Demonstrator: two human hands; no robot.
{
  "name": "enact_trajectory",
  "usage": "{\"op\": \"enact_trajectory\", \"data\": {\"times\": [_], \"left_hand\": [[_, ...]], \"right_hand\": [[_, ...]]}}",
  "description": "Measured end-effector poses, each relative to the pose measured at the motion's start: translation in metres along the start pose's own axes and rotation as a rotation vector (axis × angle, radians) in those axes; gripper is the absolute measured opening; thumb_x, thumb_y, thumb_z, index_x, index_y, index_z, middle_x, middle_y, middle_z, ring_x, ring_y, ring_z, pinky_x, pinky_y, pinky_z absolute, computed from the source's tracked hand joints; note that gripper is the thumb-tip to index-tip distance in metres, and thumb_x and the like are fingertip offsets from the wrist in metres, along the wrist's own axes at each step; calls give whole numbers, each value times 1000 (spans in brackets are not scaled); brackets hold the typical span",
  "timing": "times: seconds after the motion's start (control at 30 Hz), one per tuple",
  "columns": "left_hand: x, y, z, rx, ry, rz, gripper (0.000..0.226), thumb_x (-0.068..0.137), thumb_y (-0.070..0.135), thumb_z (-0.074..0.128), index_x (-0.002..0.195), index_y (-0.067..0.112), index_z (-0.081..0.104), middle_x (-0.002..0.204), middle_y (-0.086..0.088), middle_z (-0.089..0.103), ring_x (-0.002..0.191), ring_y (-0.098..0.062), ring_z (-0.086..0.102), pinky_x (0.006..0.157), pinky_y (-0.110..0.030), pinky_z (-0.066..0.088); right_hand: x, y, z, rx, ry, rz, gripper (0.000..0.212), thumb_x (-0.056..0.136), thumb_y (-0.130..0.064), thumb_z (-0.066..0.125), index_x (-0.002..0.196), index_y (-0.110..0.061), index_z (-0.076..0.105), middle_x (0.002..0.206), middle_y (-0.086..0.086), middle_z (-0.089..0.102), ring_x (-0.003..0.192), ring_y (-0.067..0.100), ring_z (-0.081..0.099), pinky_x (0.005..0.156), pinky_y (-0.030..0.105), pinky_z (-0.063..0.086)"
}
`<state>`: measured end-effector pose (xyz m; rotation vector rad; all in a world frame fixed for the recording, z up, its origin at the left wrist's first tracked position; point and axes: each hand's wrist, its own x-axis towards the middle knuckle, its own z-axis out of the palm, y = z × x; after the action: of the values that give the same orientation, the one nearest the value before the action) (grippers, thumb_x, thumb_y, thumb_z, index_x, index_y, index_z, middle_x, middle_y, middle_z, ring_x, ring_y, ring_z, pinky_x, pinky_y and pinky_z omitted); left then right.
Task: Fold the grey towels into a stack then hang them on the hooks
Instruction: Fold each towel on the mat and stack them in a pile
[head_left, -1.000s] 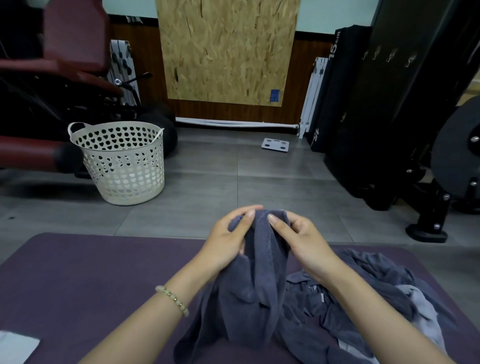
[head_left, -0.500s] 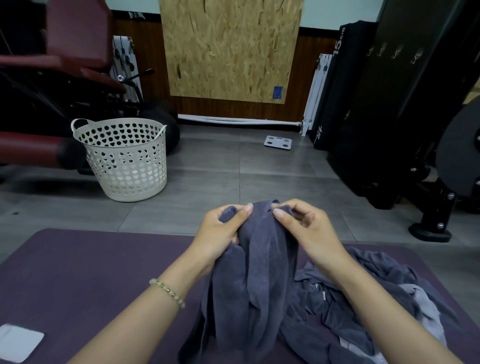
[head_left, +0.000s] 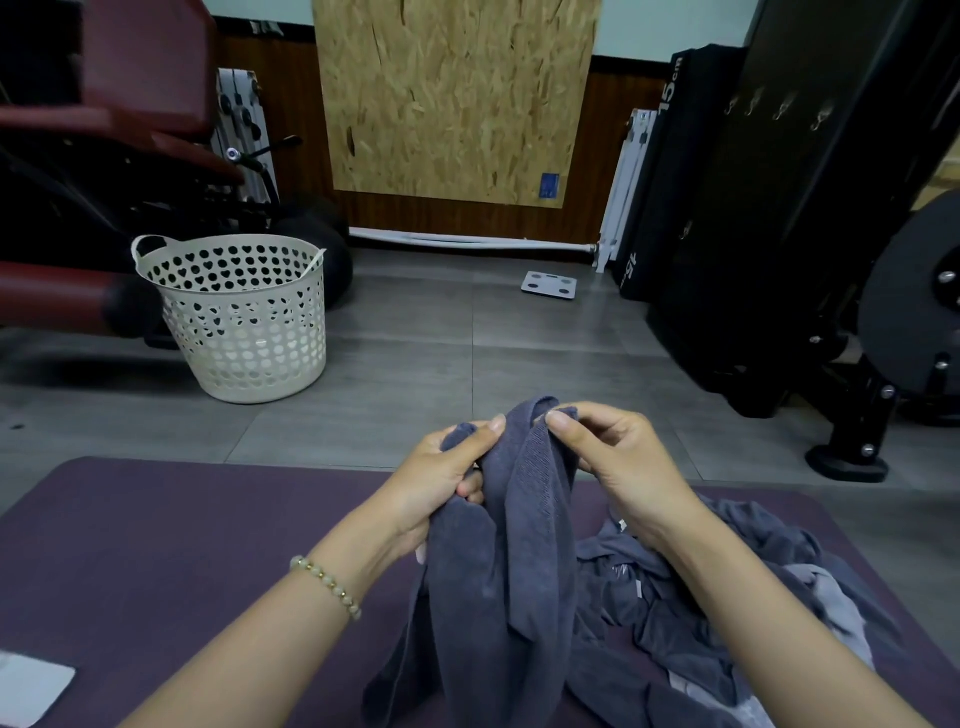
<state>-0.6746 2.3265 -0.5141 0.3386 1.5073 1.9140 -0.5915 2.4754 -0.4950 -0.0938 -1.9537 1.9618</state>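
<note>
Seemingly, left fingers (head_left: 469, 491) mostly behind grey towel (head_left: 519, 551)

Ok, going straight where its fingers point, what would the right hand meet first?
The grey towel the right hand pinches, then likely the left hand just across the fold; depth is unclear.

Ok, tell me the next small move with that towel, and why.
Probably slide the left hand and right hand apart along the top edge. They pinch the grey towel close together, so it hangs bunched over the purple mat, too gathered to fold.
</note>
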Motion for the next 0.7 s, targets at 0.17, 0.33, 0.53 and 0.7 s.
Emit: {"op": "enact_trajectory", "data": {"times": [0.17, 0.33, 0.53, 0.7], "left_hand": [[5, 1, 2, 79, 96, 126, 29, 94, 38, 50, 84, 14, 65, 57, 3, 65, 40, -10, 48, 46, -19, 45], [30, 22, -51, 40, 438, 289, 45, 102, 38, 34, 85, 11, 66, 89, -8, 70, 63, -11, 70, 61, -24, 54], [23, 56, -93, 478, 766, 443, 45, 104, 29, 29, 81, 6, 60, 75, -7, 56, 69, -18, 52, 65, -25, 34], [22, 78, -91, 505, 659, 338, 51, 101, 48, 26, 89, 9, 57, 84, -3, 56, 89, -19, 52, 80, -27, 35]], "right_hand": [[5, 6, -5, -41, 224, -29, 9, 83, -8, 68, 76, -9, 72, 71, -8, 70, 69, 0, 60, 64, 12, 46], [11, -2, -54, -107, 454, -72, 6, 83, -12, 69, 78, -8, 72, 75, -2, 67, 73, 5, 55, 65, 13, 45], [4, -26, -117, -292, 531, -113, 6, 82, -12, 71, 78, -8, 71, 60, -15, 66, 59, -6, 55, 57, 6, 43], [19, -34, -133, -386, 506, -97, 4, 80, -16, 73, 77, -14, 73, 70, -7, 71, 71, 3, 60, 62, 12, 48]]}}
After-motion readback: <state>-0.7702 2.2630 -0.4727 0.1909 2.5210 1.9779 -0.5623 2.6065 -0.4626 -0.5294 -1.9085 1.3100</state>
